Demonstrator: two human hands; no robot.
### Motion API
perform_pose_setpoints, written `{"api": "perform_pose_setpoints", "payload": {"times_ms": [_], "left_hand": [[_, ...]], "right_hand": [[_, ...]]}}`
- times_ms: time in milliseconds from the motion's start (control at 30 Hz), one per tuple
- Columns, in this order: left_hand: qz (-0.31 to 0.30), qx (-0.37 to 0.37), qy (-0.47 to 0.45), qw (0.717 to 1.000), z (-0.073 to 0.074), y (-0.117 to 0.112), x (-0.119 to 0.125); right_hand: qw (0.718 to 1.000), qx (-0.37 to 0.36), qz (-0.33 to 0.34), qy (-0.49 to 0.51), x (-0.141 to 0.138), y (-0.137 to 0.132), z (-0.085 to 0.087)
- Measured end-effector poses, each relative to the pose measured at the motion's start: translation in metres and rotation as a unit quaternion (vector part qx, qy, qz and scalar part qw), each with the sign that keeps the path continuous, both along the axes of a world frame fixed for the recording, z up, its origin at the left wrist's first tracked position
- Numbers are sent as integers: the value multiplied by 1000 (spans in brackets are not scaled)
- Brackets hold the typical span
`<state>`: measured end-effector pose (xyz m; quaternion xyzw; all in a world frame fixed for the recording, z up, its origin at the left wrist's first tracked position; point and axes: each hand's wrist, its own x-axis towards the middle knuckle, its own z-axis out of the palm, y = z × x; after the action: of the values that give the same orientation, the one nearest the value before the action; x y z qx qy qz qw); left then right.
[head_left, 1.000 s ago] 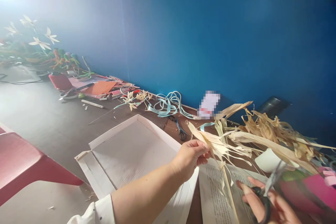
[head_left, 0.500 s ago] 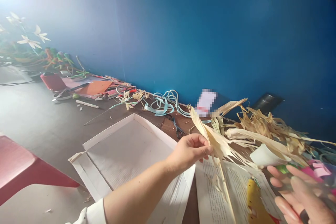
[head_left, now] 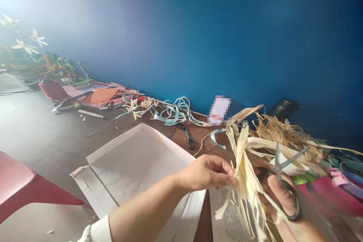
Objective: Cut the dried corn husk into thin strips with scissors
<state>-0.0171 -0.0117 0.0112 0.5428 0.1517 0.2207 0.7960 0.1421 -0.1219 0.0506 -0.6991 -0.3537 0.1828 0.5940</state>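
Observation:
My left hand (head_left: 208, 172) pinches a bundle of pale dried husk strips (head_left: 246, 177), which hang in front of it over an open book (head_left: 229, 221). My right hand (head_left: 286, 200) is just behind the bundle, with its fingers through the black handles of a pair of scissors (head_left: 285, 181). The scissor blades point up and stand apart. Both hands are close together at the lower right, almost touching through the strips.
A white flat cardboard tray (head_left: 136, 166) lies left of my hands. A pile of dried husks (head_left: 286, 136) sits behind them. Second scissors (head_left: 187, 139), blue ribbon (head_left: 172, 111), craft scraps and paper flowers (head_left: 25, 43) line the blue wall. A red stool (head_left: 19, 185) stands at the left.
My left hand turned the husk bundle from pointing up-left to hanging down. My right hand came back up with the scissors, blades now apart beside the bundle.

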Motion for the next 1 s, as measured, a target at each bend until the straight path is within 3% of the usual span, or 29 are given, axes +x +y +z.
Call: {"api": "perform_pose_setpoints", "payload": {"times_ms": [100,233,400,633,800,1000], "left_hand": [[-2,21,27,999,-3,1,0],[-2,46,37,998,-5,0,1],[-11,80,76,994,-1,-1,-1],[-34,89,66,993,-3,0,-3],[-72,28,44,996,-4,-2,-3],[-120,-67,0,991,-16,-3,6]], "right_hand": [[989,-56,76,110,-3,6,-4],[983,-55,134,111,-5,7,-16],[991,-39,85,97,-8,7,-22],[992,9,50,119,-12,8,-8],[998,-20,43,38,-18,5,1],[999,-23,-6,35,-17,4,-3]]}}
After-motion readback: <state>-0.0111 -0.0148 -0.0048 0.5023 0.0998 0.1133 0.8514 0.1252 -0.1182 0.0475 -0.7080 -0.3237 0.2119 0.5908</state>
